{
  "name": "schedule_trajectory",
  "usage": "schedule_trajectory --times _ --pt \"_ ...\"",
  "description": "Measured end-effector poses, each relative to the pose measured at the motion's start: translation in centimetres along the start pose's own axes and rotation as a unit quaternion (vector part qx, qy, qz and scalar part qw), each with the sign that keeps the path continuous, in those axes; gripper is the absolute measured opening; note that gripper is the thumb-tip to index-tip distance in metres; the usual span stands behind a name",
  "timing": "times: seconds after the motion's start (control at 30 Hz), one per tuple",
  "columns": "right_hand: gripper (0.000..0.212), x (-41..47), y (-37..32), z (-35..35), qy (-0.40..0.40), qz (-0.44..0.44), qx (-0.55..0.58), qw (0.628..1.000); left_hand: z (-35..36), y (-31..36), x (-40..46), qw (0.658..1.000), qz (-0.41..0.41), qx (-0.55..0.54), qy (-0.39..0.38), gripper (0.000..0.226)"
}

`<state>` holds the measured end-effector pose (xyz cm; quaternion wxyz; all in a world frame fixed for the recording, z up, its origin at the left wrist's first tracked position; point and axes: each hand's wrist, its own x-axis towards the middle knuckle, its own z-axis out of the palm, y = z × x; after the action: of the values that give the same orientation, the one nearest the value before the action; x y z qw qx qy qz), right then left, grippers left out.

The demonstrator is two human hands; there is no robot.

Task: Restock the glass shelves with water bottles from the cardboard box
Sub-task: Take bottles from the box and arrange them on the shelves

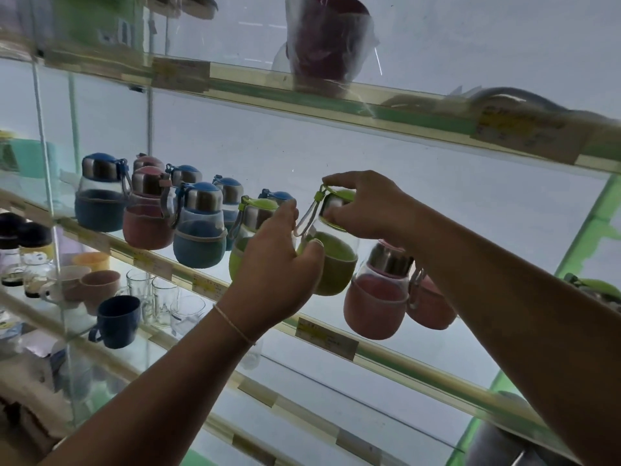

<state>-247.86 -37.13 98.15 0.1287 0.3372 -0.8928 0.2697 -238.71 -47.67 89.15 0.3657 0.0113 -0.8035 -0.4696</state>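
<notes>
While shelved, green bottle (336, 260), both hands apparently gripping.

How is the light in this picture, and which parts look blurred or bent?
Head view: strong white backlight behind the glass shelf leaves the left hand, right hand and the green bottle they hold dim; the top left corner is smeared by motion blur; the wide lens bends and tilts the shelf edges; the wrapped dark red item on the upper shelf is soft.
</notes>
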Motion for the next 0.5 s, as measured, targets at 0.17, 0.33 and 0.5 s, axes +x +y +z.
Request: schedule_trajectory --times 0.17,0.33,0.5 --pt "0.059 -2.4 -0.3 -1.4 -0.002 -0.027 0.049 0.998 -0.7 2.2 -1.7 0.999 0.017 0.012 0.035 0.053" --pt "0.063 -5.1 -0.3 -3.3 -0.012 -0.033 0.064 0.997 -0.6 4.3 -3.6 0.999 -0.008 0.018 0.025 0.054" --pt "0.060 -7.5 0.7 -4.9 -0.014 -0.022 0.094 0.995 0.4 5.6 -5.2 0.999 -0.038 0.003 0.007 0.057"
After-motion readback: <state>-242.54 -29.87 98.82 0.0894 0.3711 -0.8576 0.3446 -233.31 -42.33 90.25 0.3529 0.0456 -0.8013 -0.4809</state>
